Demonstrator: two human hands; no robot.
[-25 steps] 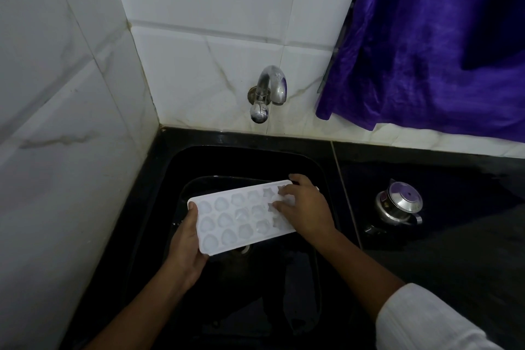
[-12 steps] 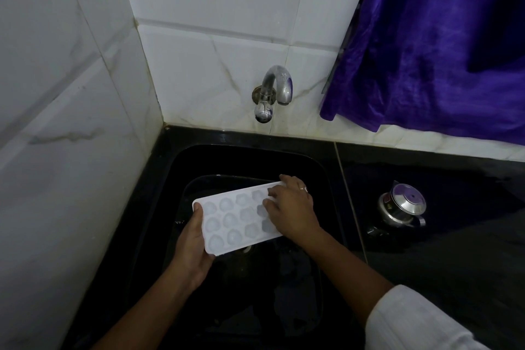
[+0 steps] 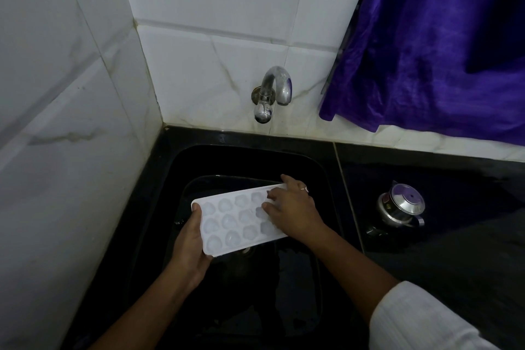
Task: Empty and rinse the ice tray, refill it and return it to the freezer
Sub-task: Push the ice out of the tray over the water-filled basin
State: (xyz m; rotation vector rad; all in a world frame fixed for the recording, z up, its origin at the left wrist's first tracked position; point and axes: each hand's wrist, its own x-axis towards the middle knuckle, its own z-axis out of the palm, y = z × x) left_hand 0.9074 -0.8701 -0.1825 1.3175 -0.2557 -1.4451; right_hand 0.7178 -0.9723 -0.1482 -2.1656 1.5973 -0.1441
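A white ice tray [image 3: 233, 219] with rows of rounded cells is held over the black sink [image 3: 244, 162], its cells facing up toward me. My left hand [image 3: 190, 247] grips the tray's near left end, thumb on the rim. My right hand [image 3: 292, 207] lies over the tray's right end, fingertips on the cells and a ring on one finger. The chrome tap [image 3: 274, 91] juts from the tiled wall above the sink; no water runs from it.
White marble-look tiles close in the left side and the back. A purple cloth [image 3: 426, 45] hangs at the upper right. A small steel pot with a lid [image 3: 402, 206] stands on the black counter [image 3: 454, 250] right of the sink.
My right hand's fingers have slid left across the tray's cells, covering more of its right end. The tray stays held over the sink.
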